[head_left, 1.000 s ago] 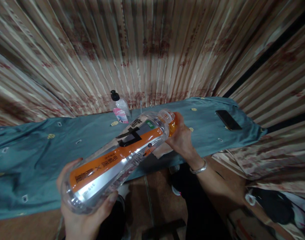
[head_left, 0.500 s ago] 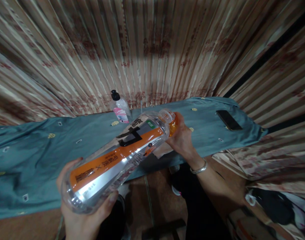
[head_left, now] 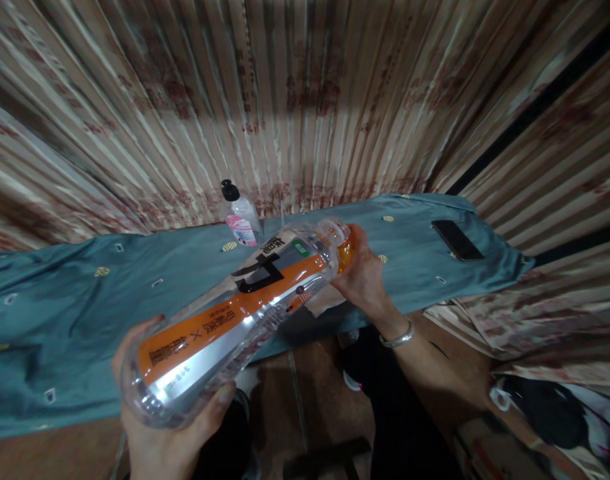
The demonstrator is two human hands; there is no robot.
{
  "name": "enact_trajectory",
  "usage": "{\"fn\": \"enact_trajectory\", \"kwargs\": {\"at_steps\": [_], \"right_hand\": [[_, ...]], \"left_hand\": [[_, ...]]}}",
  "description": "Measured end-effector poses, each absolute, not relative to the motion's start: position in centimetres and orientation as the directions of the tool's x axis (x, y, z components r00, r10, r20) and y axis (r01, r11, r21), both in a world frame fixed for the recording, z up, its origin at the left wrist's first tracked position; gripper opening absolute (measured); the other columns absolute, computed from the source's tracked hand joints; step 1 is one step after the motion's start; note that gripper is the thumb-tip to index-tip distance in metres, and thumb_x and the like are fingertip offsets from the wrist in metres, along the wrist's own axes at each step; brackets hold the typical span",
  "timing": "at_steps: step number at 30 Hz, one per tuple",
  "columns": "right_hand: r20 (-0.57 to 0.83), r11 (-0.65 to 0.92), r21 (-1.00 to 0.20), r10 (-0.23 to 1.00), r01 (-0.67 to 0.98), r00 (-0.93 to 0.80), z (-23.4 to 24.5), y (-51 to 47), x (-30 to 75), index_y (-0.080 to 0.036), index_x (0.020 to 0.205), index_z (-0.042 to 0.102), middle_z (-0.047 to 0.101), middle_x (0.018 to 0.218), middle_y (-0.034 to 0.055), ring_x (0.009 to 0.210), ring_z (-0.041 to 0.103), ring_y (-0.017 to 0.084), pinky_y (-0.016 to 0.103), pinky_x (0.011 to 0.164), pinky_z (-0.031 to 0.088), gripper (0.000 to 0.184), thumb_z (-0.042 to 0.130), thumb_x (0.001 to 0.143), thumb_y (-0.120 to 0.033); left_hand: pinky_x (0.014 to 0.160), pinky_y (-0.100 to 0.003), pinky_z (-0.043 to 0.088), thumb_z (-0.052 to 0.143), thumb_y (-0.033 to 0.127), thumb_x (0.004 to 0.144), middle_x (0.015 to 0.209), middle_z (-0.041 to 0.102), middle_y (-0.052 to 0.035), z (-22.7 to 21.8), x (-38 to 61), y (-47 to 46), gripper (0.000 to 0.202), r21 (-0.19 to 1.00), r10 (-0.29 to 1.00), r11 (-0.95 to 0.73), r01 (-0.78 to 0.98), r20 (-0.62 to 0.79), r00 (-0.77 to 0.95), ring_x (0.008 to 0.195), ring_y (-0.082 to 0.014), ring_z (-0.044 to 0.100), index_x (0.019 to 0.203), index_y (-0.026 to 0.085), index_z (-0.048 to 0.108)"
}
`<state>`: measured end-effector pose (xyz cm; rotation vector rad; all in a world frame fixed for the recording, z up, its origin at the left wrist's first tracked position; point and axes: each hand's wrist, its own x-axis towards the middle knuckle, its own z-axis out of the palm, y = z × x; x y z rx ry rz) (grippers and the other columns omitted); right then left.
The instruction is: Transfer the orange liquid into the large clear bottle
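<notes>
A large clear plastic bottle (head_left: 239, 313) with an orange, black and silver label slants across the view above the cloth. My left hand (head_left: 169, 427) wraps round its broad base at lower left. The bottle's clear mouth points to the upper right, against a small orange see-through object (head_left: 345, 252). My right hand (head_left: 365, 277) is closed round that object; the fingers hide part of it, so I cannot tell whether it is a cap or a small container. No liquid shows clearly inside the bottle. On the right wrist sits a silver bracelet (head_left: 397, 333).
A clear bottle (head_left: 242, 220) with a black cap and pink label stands at the back of the teal cloth (head_left: 85, 320). A black phone (head_left: 457, 240) lies to the right. Beneath my hands is a pale sheet (head_left: 325, 301). Pleated curtains (head_left: 309, 100) hang behind.
Almost nothing differs. The base of the bottle and my left hand have shifted very slightly left; my right hand keeps its place at the bottle's mouth.
</notes>
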<state>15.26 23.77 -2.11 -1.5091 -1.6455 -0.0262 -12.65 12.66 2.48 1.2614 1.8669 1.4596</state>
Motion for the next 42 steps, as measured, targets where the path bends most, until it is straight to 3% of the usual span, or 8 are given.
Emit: {"fn": "enact_trajectory", "kwargs": {"at_steps": [7, 12, 17, 26, 33, 37, 42], "right_hand": [[0.610, 0.285, -0.508, 0.785, 0.813, 0.107, -2.2, 23.8, 15.4, -0.016, 0.138, 0.041, 0.076, 0.115, 0.0173, 0.101, 0.077, 0.031, 0.044, 0.081, 0.065, 0.076, 0.068, 0.083, -0.062], [0.616, 0.285, -0.511, 0.779, 0.811, 0.115, -2.1, 23.8, 15.3, -0.017, 0.138, 0.041, 0.076, 0.114, 0.0171, 0.098, 0.077, 0.031, 0.045, 0.079, 0.065, 0.076, 0.065, 0.084, -0.065], [0.615, 0.285, -0.519, 0.779, 0.806, 0.120, -1.9, 23.7, 15.1, -0.016, 0.136, 0.043, 0.076, 0.113, 0.0164, 0.099, 0.077, 0.030, 0.043, 0.081, 0.065, 0.075, 0.062, 0.085, -0.068], [0.604, 0.285, -0.521, 0.789, 0.804, 0.112, -1.9, 23.7, 15.3, -0.016, 0.136, 0.043, 0.077, 0.111, 0.0163, 0.095, 0.077, 0.031, 0.043, 0.077, 0.065, 0.077, 0.064, 0.083, -0.068], [0.591, 0.269, -0.530, 0.797, 0.804, 0.123, -1.6, 23.6, 15.1, -0.018, 0.138, 0.043, 0.077, 0.111, 0.0146, 0.098, 0.077, 0.030, 0.042, 0.080, 0.065, 0.073, 0.068, 0.083, -0.059], [0.586, 0.253, -0.539, 0.798, 0.803, 0.141, -1.7, 23.6, 15.0, -0.020, 0.139, 0.044, 0.077, 0.112, 0.0139, 0.099, 0.077, 0.030, 0.042, 0.080, 0.065, 0.073, 0.070, 0.081, -0.056], [0.614, 0.276, -0.515, 0.779, 0.811, 0.125, -2.0, 23.8, 15.1, -0.018, 0.140, 0.042, 0.077, 0.114, 0.0151, 0.099, 0.077, 0.030, 0.043, 0.079, 0.065, 0.075, 0.068, 0.083, -0.059]], "left_hand": [[0.100, -0.066, 0.055, 0.088, 0.058, 0.034, 0.130, 0.061, -0.0122, 2.4, -13.0, 12.3, 0.097, 0.913, 0.863, -0.003, 0.408, 0.209, -0.461, 0.107, -0.0401, 0.069, 0.121, 0.028, 0.056], [0.101, -0.070, 0.052, 0.088, 0.057, 0.030, 0.126, 0.062, -0.0135, 2.9, -12.9, 12.4, 0.099, 0.914, 0.861, 0.040, 0.403, 0.173, -0.478, 0.107, -0.0440, 0.068, 0.118, 0.027, 0.055], [0.108, -0.071, 0.047, 0.088, 0.055, 0.036, 0.139, 0.057, -0.0147, 2.6, -13.1, 12.1, 0.098, 0.909, 0.872, 0.014, 0.416, 0.193, -0.450, 0.120, -0.0463, 0.064, 0.123, 0.027, 0.054], [0.105, -0.073, 0.048, 0.089, 0.052, 0.033, 0.139, 0.057, -0.0167, 2.1, -13.0, 12.1, 0.100, 0.914, 0.866, 0.008, 0.405, 0.196, -0.460, 0.118, -0.0482, 0.064, 0.122, 0.026, 0.055], [0.101, -0.070, 0.053, 0.088, 0.051, 0.034, 0.131, 0.061, -0.0140, 2.7, -12.8, 12.3, 0.095, 0.913, 0.865, -0.005, 0.409, 0.210, -0.456, 0.110, -0.0450, 0.068, 0.120, 0.028, 0.056], [0.105, -0.072, 0.048, 0.088, 0.052, 0.033, 0.133, 0.060, -0.0149, 2.4, -12.9, 12.5, 0.096, 0.914, 0.862, -0.005, 0.406, 0.210, -0.461, 0.114, -0.0460, 0.066, 0.120, 0.027, 0.057], [0.101, -0.068, 0.052, 0.086, 0.059, 0.035, 0.126, 0.062, -0.0134, 1.0, -13.5, 12.3, 0.103, 0.872, 0.846, -0.074, 0.484, 0.312, -0.433, 0.107, -0.0415, 0.067, 0.128, 0.028, 0.055]]}}
